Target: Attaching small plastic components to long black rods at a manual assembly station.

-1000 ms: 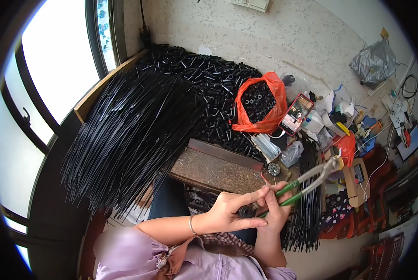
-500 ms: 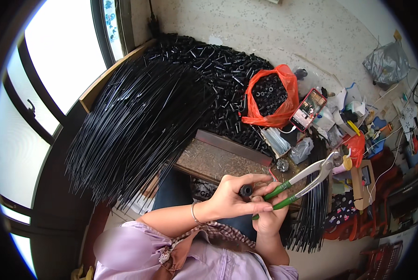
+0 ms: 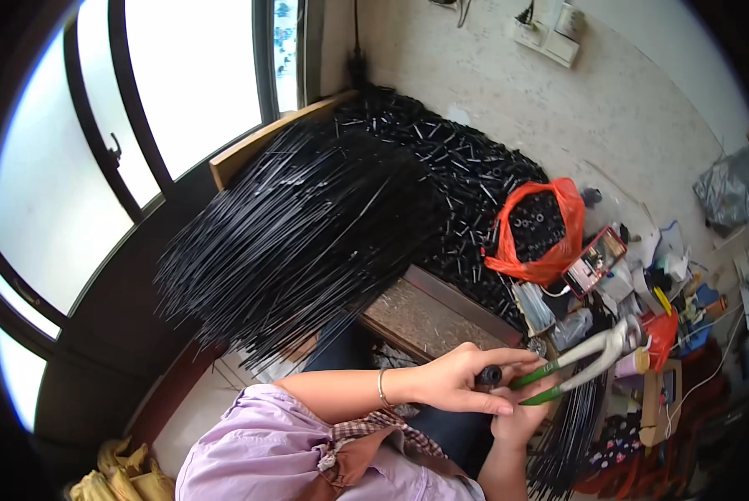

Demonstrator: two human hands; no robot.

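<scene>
Black rods (image 3: 299, 238) fan out past the left edge of the bench (image 3: 420, 321); brown top shows between them and a metal strip (image 3: 464, 301). Left hand (image 3: 454, 382) pinches a black tubular part (image 3: 489, 376) over the near edge. Right hand (image 3: 520, 424) grips green-handled pliers (image 3: 581, 351), head pointing right, near a yellowish cup (image 3: 635, 363) in view; depth gap unclear.
</scene>
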